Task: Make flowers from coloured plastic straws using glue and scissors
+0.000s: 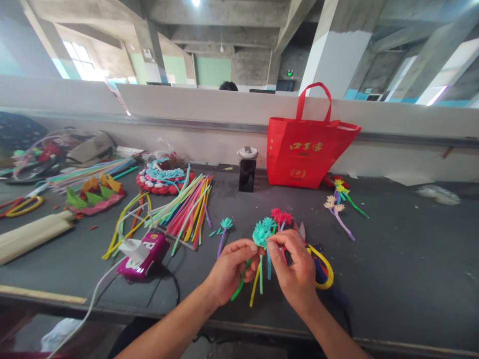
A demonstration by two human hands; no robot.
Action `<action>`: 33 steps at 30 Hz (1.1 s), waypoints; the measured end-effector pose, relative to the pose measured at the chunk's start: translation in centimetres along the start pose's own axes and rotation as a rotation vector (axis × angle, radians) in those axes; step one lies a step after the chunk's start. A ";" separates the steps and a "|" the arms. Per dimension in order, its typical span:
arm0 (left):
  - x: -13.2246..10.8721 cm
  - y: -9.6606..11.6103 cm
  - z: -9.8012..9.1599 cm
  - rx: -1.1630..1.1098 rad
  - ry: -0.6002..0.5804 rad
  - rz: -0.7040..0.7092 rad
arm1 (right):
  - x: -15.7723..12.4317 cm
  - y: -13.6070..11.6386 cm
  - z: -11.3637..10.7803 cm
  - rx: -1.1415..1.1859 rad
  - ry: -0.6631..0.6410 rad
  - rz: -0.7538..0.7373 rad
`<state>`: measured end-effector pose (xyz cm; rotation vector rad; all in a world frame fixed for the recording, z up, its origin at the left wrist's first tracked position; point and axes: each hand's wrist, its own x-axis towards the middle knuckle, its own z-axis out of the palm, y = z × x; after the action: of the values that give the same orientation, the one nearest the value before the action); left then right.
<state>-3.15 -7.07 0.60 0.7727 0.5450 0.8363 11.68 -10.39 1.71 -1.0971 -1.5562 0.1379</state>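
Note:
My left hand (232, 269) pinches a turquoise pipe-cleaner flower (261, 236) at its base, the green stem (241, 281) hanging below the fingers. At the flower's right edge, the thumb and fingertips of my right hand (295, 264) are closed on its petals. Just behind are red pipe-cleaner flowers (282, 217), partly covered by the held one and my right hand. A smaller turquoise flower (226, 224) with a purple stem lies to the left, beside short cut bits. Scissors with yellow handles (326, 269) lie partly hidden by my right hand.
A bundle of colourful pipe cleaners (189, 212) lies left, near a purple power strip (144, 257) with a white cable. Behind stand a phone (247, 175) against a cup (249, 151) and a red bag (307, 149). More flowers (339, 207) lie right.

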 end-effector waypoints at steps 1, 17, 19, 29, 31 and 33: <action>0.0 0.0 0.0 -0.009 -0.014 -0.006 | 0.0 0.0 0.0 -0.001 0.000 -0.004; 0.0 -0.1 0.1 -0.047 0.038 0.027 | 0.0 0.1 -0.3 0.049 0.062 0.066; 0.0 -0.1 0.2 -0.046 0.048 0.038 | -0.1 0.0 -0.3 0.027 0.052 0.024; 0.0 0.0 0.1 0.020 0.060 0.014 | 0.0 -0.3 -0.4 0.017 0.010 0.030; 0.0 0.0 0.1 0.047 0.072 0.023 | 0.1 -0.3 -0.4 0.018 0.008 0.027; 0.1 0.0 0.1 0.068 0.069 0.036 | 0.1 -0.2 -0.4 0.028 -0.003 0.028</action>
<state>-3.06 -7.07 0.61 0.8201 0.6256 0.8838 11.92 -10.63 2.06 -1.0970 -1.5373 0.1798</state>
